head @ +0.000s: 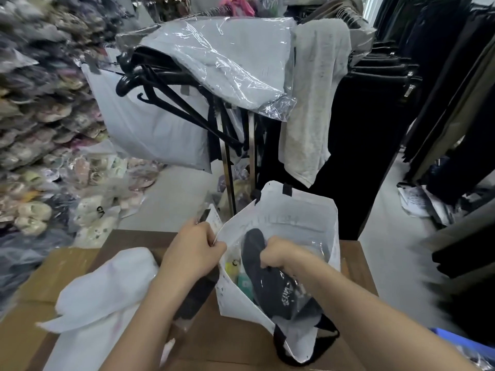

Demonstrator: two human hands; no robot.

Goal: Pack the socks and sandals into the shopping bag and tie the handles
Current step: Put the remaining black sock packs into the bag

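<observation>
A white shopping bag with black handles stands open on a brown cardboard surface. My left hand pinches the bag's left rim and holds it open. My right hand grips a dark sandal wrapped in clear plastic, which sits partly inside the bag's mouth. Under the sandal, yellow and green packaged items show inside the bag; I cannot tell what they are. One black handle hangs over the bag's near side.
White bags lie on cardboard boxes at the left. A rack with black hangers and wrapped grey clothes stands behind the bag. Piles of packaged footwear fill the left; dark garments hang at the right.
</observation>
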